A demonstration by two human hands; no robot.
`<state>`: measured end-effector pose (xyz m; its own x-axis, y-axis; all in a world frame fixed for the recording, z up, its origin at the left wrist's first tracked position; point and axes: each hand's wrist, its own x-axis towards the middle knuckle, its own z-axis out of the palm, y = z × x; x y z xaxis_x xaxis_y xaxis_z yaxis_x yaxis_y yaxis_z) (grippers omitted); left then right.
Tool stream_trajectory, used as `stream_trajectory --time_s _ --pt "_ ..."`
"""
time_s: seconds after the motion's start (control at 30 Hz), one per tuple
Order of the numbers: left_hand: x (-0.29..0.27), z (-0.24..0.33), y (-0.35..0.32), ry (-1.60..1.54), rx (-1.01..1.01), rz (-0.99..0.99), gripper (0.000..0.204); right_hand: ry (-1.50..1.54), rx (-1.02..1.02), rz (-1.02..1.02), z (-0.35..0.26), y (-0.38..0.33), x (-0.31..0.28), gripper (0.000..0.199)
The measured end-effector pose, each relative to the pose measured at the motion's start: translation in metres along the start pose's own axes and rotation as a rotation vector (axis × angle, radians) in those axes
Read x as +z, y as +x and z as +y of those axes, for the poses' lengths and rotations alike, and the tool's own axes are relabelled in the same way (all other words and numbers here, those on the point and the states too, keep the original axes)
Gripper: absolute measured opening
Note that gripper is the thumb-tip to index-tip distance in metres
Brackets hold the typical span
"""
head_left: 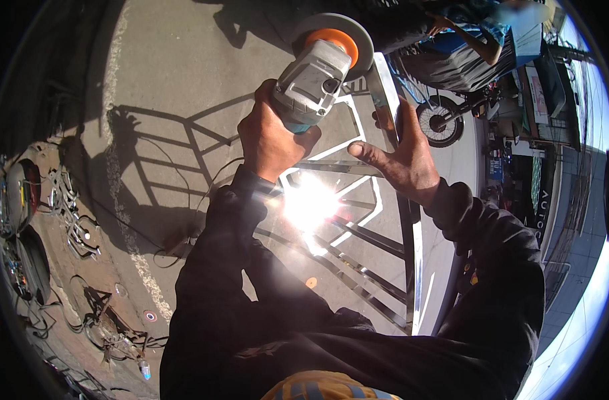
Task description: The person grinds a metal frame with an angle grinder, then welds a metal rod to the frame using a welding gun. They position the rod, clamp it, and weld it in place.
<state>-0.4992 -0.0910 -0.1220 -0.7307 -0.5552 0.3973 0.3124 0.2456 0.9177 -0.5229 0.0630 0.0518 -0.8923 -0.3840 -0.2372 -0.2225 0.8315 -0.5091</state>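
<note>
One grinder (316, 75) at 12 o'clock, gripped by the closed left hand (272, 135). The right hand (403, 160), open, rests on one steel frame (411, 260).

An outdoor metalworking spot on a paved street in hard sunlight: a polished steel railing frame (391, 220) stands on the concrete pavement (171, 73), scrap metal pieces and cables (78, 227) lie along the kerb, and a parked motorcycle (444, 113) and roadside shopfronts (538, 100) sit just beyond.
</note>
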Motion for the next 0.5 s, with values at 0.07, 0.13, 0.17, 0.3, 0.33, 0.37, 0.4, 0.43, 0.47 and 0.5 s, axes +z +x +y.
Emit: stream_trajectory --time_s 0.07,0.13,0.17,0.3,0.33,0.37,0.4,0.43,0.47,0.5 --pt "0.0005 0.0004 0.0002 0.002 0.019 0.006 0.078 -0.021 -0.003 0.001 0.0007 -0.0002 -0.0004 0.116" --pt "0.001 0.0008 0.0006 0.015 -0.013 -0.002 0.078 -0.028 0.007 -0.008 0.0019 -0.0005 -0.0014 0.117" --pt "0.0011 0.0008 0.0009 0.023 -0.021 0.0 0.078 -0.025 0.014 -0.013 0.0026 -0.0008 -0.0018 0.117" --pt "0.001 -0.0004 0.0017 0.012 -0.022 -0.004 0.076 -0.036 -0.019 -0.006 0.0057 0.0005 -0.0015 0.117" --pt "0.0007 -0.0009 0.0017 0.006 -0.016 -0.003 0.076 -0.068 -0.062 0.02 0.0063 0.0014 -0.0004 0.117" --pt "0.0004 -0.0012 0.0015 0.0 -0.01 -0.001 0.076 -0.1 -0.106 0.046 0.0068 0.0024 0.001 0.117" --pt "0.0 -0.0015 0.0012 -0.003 -0.007 0.001 0.075 -0.133 -0.15 0.073 0.0068 0.0026 0.0013 0.117" --pt "-0.0002 -0.0016 0.0008 -0.006 -0.004 0.004 0.075 -0.107 -0.109 0.05 0.0067 0.0022 0.001 0.116" --pt "-0.0005 -0.0015 0.0002 -0.003 0.002 0.006 0.074 -0.081 -0.068 0.026 0.0063 0.001 0.0 0.116" --pt "-0.0006 -0.0013 -0.0002 -0.007 -0.002 0.004 0.074 -0.055 -0.027 0.002 0.0058 -0.0001 -0.001 0.115"
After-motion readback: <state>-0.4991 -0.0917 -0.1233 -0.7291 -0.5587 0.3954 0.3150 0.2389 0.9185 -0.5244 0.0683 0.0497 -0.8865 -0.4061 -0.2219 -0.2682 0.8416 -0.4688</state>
